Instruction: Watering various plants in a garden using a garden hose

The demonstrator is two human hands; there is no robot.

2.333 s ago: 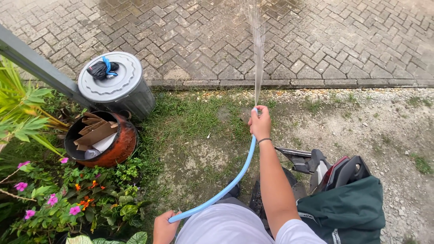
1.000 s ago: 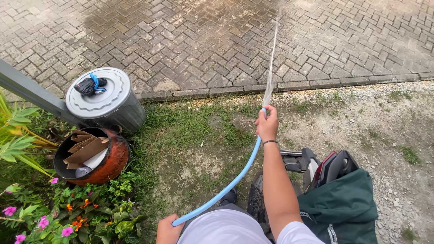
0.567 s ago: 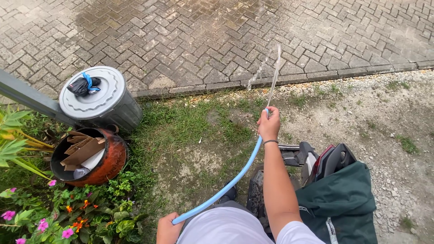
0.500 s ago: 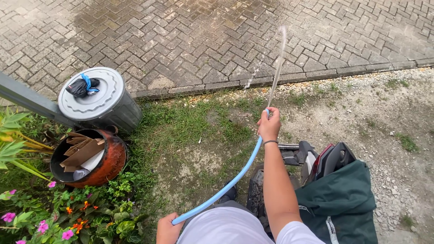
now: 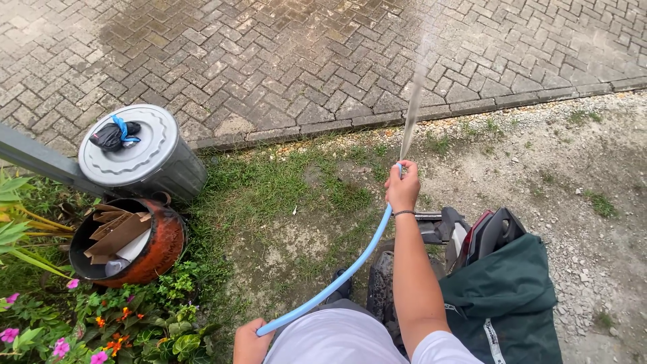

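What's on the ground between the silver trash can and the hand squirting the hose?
Only grass lies between the trash can and the right hand, seen from the head camera.

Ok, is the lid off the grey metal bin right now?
No, the lid sits closed on the grey metal bin, with a small black bag lying on top.

White short sleeves, thin dark band on right wrist [image 5: 403,213].

We see brown cardboard packaging pieces [image 5: 111,229], flat and folded, stacked in the rusty orange pot [image 5: 162,253] at nine o'clock. A knotted black bag [image 5: 108,136] with blue ties sits at ten o'clock.
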